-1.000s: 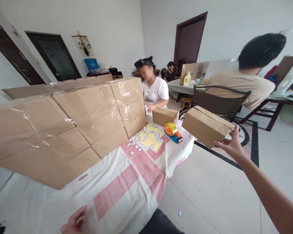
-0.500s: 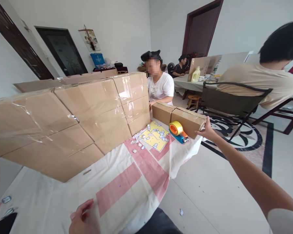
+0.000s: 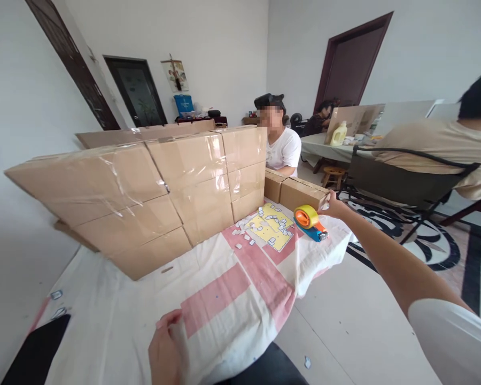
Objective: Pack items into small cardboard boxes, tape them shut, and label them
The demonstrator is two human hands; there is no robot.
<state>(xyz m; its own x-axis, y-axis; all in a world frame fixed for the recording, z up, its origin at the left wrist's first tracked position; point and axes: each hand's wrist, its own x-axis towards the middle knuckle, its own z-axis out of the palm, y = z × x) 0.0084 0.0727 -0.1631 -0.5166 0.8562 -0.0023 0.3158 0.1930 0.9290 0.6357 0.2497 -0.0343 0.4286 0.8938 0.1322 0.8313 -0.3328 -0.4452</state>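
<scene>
White walls (image 3: 224,43) rise behind the pink-and-white cloth-covered worktop (image 3: 140,310), on which the right grip (image 3: 332,206) grasps a brown oblong cardboard box (image 3: 300,193); the left grip (image 3: 167,342) is released.

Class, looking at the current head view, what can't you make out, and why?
All in the head view:
Far small box: left end hidden behind the taped box wall.
Co-worker in white: hands hidden behind the boxes.
Right hand: exact finger placement on the nearer small box, too small.
Paper pieces: markings too small.
Person in tan: cut off by right edge.
</scene>
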